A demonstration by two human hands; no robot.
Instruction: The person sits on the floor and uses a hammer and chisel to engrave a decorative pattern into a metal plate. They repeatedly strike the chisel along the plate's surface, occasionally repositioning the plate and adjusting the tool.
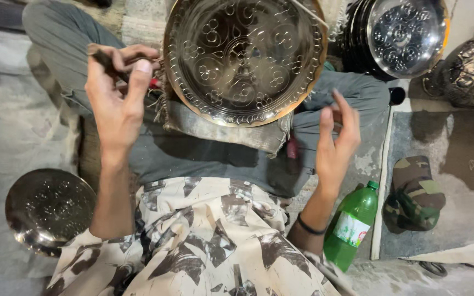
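patterned shirt (193, 246) nearest; left hand (117, 93) pinches a dark tool (102, 56), right hand (336, 143) spread, so the unheld engraved tray (243, 59) could slide off.

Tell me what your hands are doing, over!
Left hand pinching thin dark tool. Right hand open, empty. Round engraved brass tray on lap, untouched.

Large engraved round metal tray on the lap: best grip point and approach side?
Judging by its pose, take the large engraved round metal tray by its raised rim, lower right edge, nearest the empty right hand. The tray rests on a cloth pad, face up, so its flat centre offers nothing to pinch. The left hand holds a thin dark tool, so it probably isn't free.
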